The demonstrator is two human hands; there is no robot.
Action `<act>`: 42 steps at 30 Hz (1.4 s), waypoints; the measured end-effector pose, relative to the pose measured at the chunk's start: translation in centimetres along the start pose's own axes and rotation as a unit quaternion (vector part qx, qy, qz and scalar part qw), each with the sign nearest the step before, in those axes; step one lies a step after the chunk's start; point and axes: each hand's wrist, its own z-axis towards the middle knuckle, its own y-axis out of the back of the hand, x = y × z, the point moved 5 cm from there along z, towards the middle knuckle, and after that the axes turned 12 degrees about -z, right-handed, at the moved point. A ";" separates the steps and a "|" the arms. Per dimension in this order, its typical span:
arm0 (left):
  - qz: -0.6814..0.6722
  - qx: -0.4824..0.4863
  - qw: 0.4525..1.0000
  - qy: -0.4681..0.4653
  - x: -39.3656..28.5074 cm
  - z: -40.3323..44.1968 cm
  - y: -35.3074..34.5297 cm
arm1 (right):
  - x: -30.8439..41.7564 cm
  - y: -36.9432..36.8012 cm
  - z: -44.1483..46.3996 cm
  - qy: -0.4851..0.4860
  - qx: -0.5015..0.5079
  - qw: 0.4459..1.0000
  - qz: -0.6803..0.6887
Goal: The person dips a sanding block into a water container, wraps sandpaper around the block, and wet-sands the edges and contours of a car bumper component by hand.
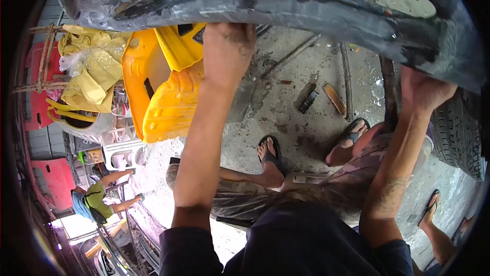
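A long, curved dark grey panel [306,10] with scuffed, blotchy surfaces spans the top of the view. My left hand [229,46] is raised to its lower edge, fingers curled under it and mostly hidden behind it. On the right, my right hand [424,89] holds the same panel from below near its right end, its fingertips out of sight. Just left of my left forearm stands a yellow molded plastic part [171,105].
A tire [457,135] stands at the right. Metal rods [347,82] and a wood piece [334,99] lie on the concrete floor. Yellow sheeting [92,77] and a white crate [122,148] are at left. A person [97,199] is at lower left; another person's leg [436,230] shows lower right.
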 end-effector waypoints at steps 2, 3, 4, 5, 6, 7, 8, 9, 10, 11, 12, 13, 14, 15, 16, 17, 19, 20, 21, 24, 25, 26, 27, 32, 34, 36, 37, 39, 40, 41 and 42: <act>0.004 -0.066 0.996 -0.054 -2.9 -0.6 -2.7 | -0.2 -0.7 -0.4 -0.007 -0.027 1.000 0.014; 0.010 -0.135 0.985 -0.108 -4.7 -1.0 -3.6 | -0.2 -0.9 -0.5 -0.013 -0.050 0.998 0.031; 0.118 -0.074 0.963 -0.229 -7.6 -0.8 -4.3 | 0.0 -1.4 -0.7 -0.014 -0.038 0.999 0.017; 0.119 -0.075 0.963 -0.229 -7.0 -1.0 -3.9 | 0.1 -1.8 -1.0 -0.015 -0.036 0.999 0.017; 0.092 -0.053 0.978 -0.180 -5.3 -1.0 -3.2 | 0.3 -2.3 -1.3 -0.012 -0.017 1.000 -0.013; 0.064 -0.031 0.989 -0.133 -3.7 -0.6 -2.4 | 0.4 -2.8 -1.4 -0.007 0.004 0.999 -0.043; 0.018 -0.010 0.996 -0.093 -2.8 0.1 -1.3 | 0.4 -3.0 -1.5 -0.005 0.022 0.998 -0.051; 0.014 -0.007 0.996 -0.092 -3.4 -0.2 -2.3 | 0.4 -3.1 -1.6 -0.005 0.020 0.998 -0.054; 0.048 -0.065 0.987 -0.135 -5.3 -0.5 -3.1 | 0.4 -3.2 -1.4 -0.016 0.004 0.999 -0.030; 0.083 -0.123 0.973 -0.176 -7.2 -1.0 -4.0 | 0.4 -3.3 -1.4 -0.026 -0.012 1.000 -0.005; 0.155 -0.097 0.953 -0.239 -9.9 -1.0 -5.3 | 0.4 -3.3 -1.5 -0.032 -0.019 0.999 0.006; 0.153 -0.097 0.954 -0.238 -9.6 -1.1 -5.1 | 0.4 -3.2 -1.7 -0.033 -0.020 0.999 0.003; 0.111 -0.094 0.971 -0.192 -8.3 -1.1 -4.1 | 0.5 -3.4 -1.8 -0.015 0.013 1.000 -0.013; 0.070 -0.092 0.983 -0.145 -6.8 -1.0 -2.8 | 0.6 -3.7 -1.7 0.003 0.047 0.999 -0.027; 0.081 0.001 0.995 -0.052 -5.0 -0.2 -1.7 | 0.5 -3.7 -1.6 0.002 0.050 0.998 -0.025; 0.081 0.001 0.995 -0.053 -5.2 -0.4 -2.2 | 0.4 -3.7 -1.6 -0.008 0.056 0.998 -0.015; 0.082 -0.056 0.990 -0.096 -7.3 -1.0 -3.7 | 0.2 -3.4 -1.4 -0.012 0.063 0.998 -0.006; 0.087 -0.129 0.969 -0.193 -9.6 -1.2 -5.1 | 0.0 -3.2 -1.3 -0.006 0.066 0.997 0.035; 0.087 -0.128 0.969 -0.193 -9.1 -1.3 -4.8 | -0.2 -3.0 -1.4 -0.003 0.067 0.995 0.074; 0.052 -0.059 0.989 -0.123 -5.7 -1.1 -2.9 | -0.9 -3.0 -1.3 -0.016 0.072 0.993 0.087; 0.052 -0.059 0.989 -0.122 -5.9 -1.2 -2.9 | -1.0 -2.9 -1.3 -0.022 0.073 0.993 0.092; 0.085 -0.046 0.989 -0.113 -6.3 -1.2 -3.3 | -0.9 -2.6 -1.3 -0.025 0.071 0.993 0.094; 0.117 -0.036 0.987 -0.107 -6.6 -1.0 -3.7 | -0.7 -2.4 -1.1 -0.023 0.072 0.993 0.096; 0.039 0.118 0.987 0.100 -6.0 -0.9 -5.1 | -0.9 -2.6 -1.4 -0.002 0.141 0.989 0.045; 0.007 -0.057 0.993 -0.099 -6.3 -0.7 -3.3 | -1.3 -1.8 -1.6 0.017 0.177 0.983 0.047; 0.212 -0.130 0.934 -0.258 -12.2 -1.2 -6.4 | -2.3 -0.9 -1.2 0.005 0.161 0.987 0.008; 0.243 -0.032 0.944 -0.220 -11.2 -1.5 -7.2 | -1.6 -1.5 -1.5 0.003 0.170 0.985 0.003; 0.200 0.106 0.969 -0.096 -9.2 -2.1 -6.2 | -2.0 -2.0 -1.7 -0.010 0.150 0.989 0.005; 0.258 0.176 0.948 -0.066 -5.2 -2.5 -6.3 | -3.3 -1.4 -1.3 -0.025 0.124 0.992 0.021; 0.134 0.086 0.983 -0.092 -3.8 -1.6 -4.8 | -3.3 -2.1 -1.0 -0.033 0.132 0.991 0.022; 0.013 0.006 0.994 -0.110 -3.4 -1.1 -3.6 | -3.1 -2.2 -1.2 -0.048 0.132 0.990 0.030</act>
